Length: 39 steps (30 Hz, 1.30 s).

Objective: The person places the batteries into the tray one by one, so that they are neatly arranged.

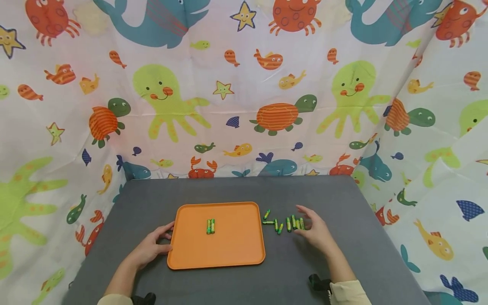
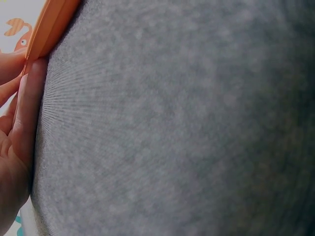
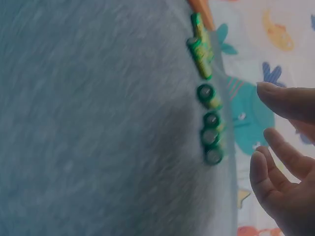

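Observation:
An orange tray (image 1: 235, 241) lies on the grey table, with two green-and-yellow batteries (image 1: 211, 226) side by side in it. My left hand (image 1: 149, 245) is at the tray's left edge, thumb and fingers spread apart and touching the rim; in the left wrist view the fingertips meet the orange rim (image 2: 47, 29). To the tray's right lie several more green batteries (image 1: 288, 224), some upright-looking in a row, others scattered at angles. Over the right end of that row hovers my right hand (image 1: 317, 231), thumb and fingers apart with nothing between them (image 3: 285, 152).
The grey table (image 1: 228, 288) reaches back to a hanging cloth (image 1: 236, 127) printed with sea animals, which also encloses both sides. Black straps (image 1: 319, 283) sit at the wrists, by the light sleeves.

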Each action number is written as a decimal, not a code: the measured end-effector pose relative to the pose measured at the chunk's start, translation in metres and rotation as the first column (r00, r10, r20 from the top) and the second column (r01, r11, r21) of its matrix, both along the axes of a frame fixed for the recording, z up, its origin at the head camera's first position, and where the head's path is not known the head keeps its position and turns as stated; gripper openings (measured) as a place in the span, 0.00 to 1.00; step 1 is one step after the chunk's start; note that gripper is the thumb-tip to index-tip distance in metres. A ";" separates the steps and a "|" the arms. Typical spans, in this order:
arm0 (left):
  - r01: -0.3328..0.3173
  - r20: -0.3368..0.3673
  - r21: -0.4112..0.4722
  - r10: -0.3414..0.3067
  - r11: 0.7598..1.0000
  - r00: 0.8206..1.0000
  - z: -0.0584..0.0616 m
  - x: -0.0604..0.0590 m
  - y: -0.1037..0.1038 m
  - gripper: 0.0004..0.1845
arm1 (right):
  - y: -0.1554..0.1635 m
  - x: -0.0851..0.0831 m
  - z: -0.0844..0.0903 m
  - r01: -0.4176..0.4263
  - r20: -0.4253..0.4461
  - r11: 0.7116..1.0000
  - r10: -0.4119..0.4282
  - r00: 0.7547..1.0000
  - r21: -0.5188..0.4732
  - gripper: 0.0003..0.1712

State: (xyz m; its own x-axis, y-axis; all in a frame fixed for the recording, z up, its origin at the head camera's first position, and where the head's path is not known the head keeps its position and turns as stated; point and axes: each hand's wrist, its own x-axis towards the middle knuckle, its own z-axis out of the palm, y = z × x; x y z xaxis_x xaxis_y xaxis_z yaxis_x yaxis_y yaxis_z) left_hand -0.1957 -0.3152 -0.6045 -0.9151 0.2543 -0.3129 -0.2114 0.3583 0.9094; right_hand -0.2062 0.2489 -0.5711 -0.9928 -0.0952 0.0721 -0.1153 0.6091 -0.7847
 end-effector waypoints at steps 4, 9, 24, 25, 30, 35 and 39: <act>0.012 -0.007 0.015 -0.011 1.000 1.000 0.002 -0.001 0.000 0.46 | 0.010 -0.001 -0.007 -0.011 0.038 0.999 0.010 0.999 0.044 0.51; 0.000 0.005 0.004 0.000 1.000 1.000 0.005 0.001 0.001 0.45 | 0.021 -0.003 -0.018 -0.028 0.094 0.998 0.023 0.995 0.061 0.53; 0.002 0.003 0.011 -0.002 1.000 1.000 0.004 0.003 0.003 0.45 | 0.036 -0.010 -0.033 -0.036 0.080 0.991 0.026 0.996 0.128 0.35; 0.001 0.002 0.009 -0.001 1.000 1.000 0.004 0.003 0.003 0.45 | 0.037 -0.010 -0.033 -0.034 0.078 0.991 0.024 0.997 0.130 0.33; -0.001 0.002 0.017 0.001 1.000 1.000 0.004 0.003 0.003 0.46 | 0.037 -0.010 -0.030 0.010 0.112 0.993 -0.023 0.993 0.120 0.32; 0.004 0.009 0.024 -0.004 1.000 1.000 0.005 0.003 0.003 0.46 | 0.037 -0.006 -0.029 0.078 0.174 0.995 -0.086 0.981 0.056 0.34; 0.003 0.006 0.014 -0.003 1.000 1.000 0.004 0.003 0.002 0.45 | 0.038 -0.005 -0.028 0.100 0.185 0.995 -0.103 0.977 0.025 0.35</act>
